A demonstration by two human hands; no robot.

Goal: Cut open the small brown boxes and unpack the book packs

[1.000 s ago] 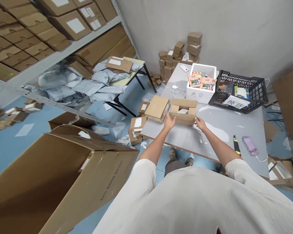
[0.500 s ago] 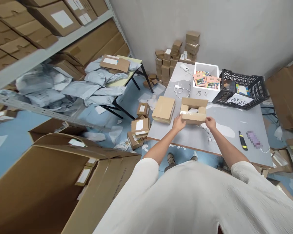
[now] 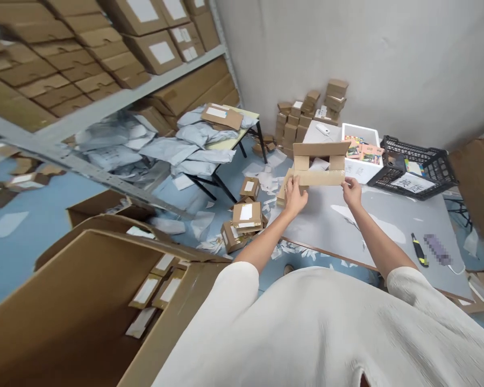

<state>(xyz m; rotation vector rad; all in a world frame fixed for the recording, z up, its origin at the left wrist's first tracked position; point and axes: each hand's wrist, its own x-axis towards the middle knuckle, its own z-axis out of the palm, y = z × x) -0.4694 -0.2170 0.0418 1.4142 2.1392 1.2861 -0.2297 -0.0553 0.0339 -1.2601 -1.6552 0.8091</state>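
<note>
Between the left hand and the right hand, an open-topped cardboard carton is tilting, apparently above the tabletop. The left fingers are spreading slightly over its near wall, the thumb's grip unclear; the right fingers are closing narrowly on its near right corner. It is probably weighing little, with stiff walls and bending flaps, so the lower end corners are offering the firmest hold. Beside the left fingers a closed carton is crowding in; beyond the right ones, a white foam box is limiting travel. Bodyward of both, tabletop is giving room up to its edge.
</note>
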